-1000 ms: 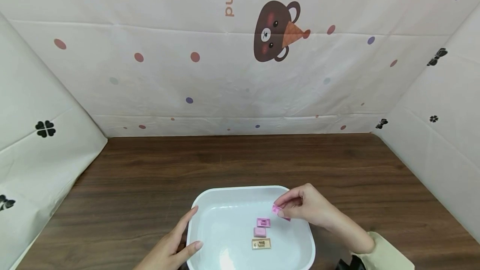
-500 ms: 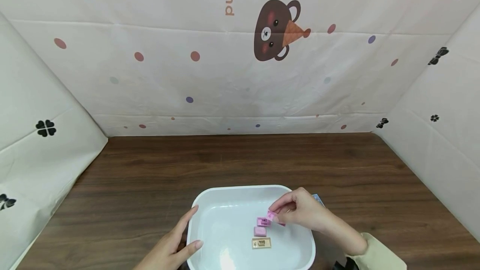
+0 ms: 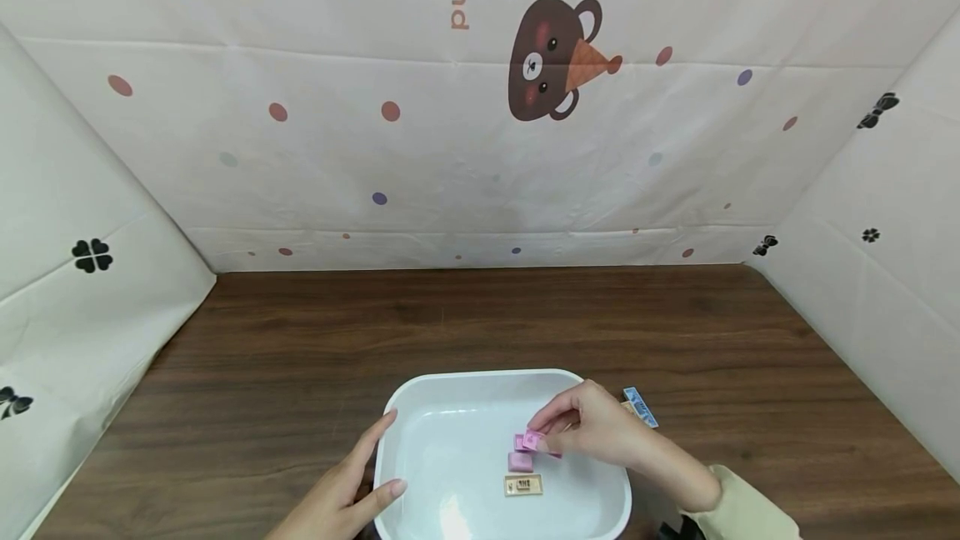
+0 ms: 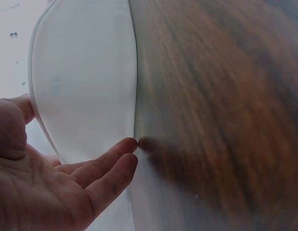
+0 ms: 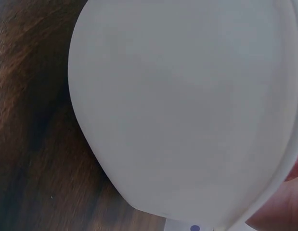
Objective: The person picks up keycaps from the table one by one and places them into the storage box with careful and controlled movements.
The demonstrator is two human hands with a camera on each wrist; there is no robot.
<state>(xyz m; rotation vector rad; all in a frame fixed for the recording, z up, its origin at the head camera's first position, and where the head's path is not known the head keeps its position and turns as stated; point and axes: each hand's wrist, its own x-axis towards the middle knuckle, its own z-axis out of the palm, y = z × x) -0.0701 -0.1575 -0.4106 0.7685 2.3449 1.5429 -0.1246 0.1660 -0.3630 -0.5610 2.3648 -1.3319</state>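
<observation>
A white rectangular tray (image 3: pixel 435 465) with rounded corners stands at the front of the table. My left hand (image 3: pixel 341 490) holds its left side, thumb over the rim and fingers against the outer wall (image 4: pixel 86 82). Inside the tray, my right hand (image 3: pixel 600 432) pinches a small pink piece (image 3: pixel 532 440) between thumb and fingertips. That piece overlaps another pink piece (image 3: pixel 519 442), now largely covered. Just below them lies a plain pink block (image 3: pixel 521 462), and under that a beige rectangular piece (image 3: pixel 522 485) with dark printing. In the right wrist view, the tray wall hides most of the hand.
Outside the tray's upper right corner, a blue-and-white piece (image 3: pixel 641 407) lies on the dark wooden table (image 3: pixel 315 357) beside a partly hidden beige one (image 3: pixel 627 407). Printed white sheets (image 3: pixel 450 148) enclose the back and both sides.
My right hand has moved left and slightly down with the pink piece, bringing it over the upper pink piece. The pieces outside the tray have come into sight. My left hand has stayed put.
</observation>
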